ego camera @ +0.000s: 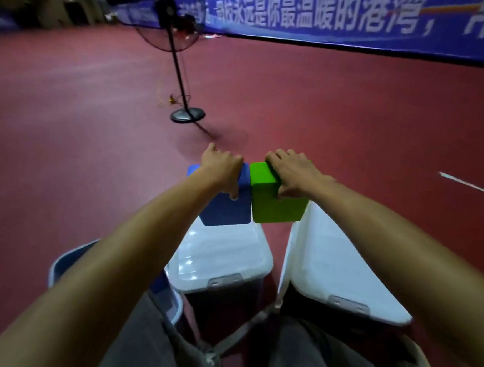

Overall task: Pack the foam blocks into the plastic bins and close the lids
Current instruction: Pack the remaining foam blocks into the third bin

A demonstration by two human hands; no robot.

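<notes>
My left hand grips a blue foam block from above. Beside it, my right hand grips a green foam block the same way. The two blocks touch side by side, held in the air over the far ends of two plastic bins. The left bin has its white lid shut, with a grey latch at the near end. A white lid also covers the right bin. A third bin with a blue rim is partly hidden under my left forearm.
All three bins stand on a red floor right in front of my legs. A standing fan with a round base rises at the upper centre. A blue banner with white characters runs along the far side.
</notes>
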